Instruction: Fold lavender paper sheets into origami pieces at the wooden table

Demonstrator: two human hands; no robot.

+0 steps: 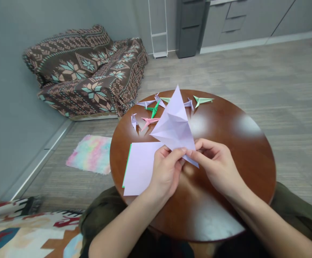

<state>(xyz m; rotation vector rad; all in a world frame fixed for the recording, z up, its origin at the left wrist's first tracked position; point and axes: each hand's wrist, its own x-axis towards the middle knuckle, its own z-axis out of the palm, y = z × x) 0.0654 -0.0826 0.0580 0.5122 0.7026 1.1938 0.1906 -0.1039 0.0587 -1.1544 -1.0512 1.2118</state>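
Lilac origami paper (173,122), creased into sharp points, is held tilted up above the round wooden table (225,150), its lower edge pinched firmly between the nearly closed left hand (166,175) and right hand (215,165). A flat lilac sheet (141,168) lies just beside the left hand; pointed paper models (150,111) are set near the far rim

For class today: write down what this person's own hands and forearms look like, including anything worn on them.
The left hand and right hand are bare, with no gloves, rings or watch in view. The left forearm and right forearm are bare too, with no sleeve or cuff showing. Nearby, olive-green fabric covers the lap.
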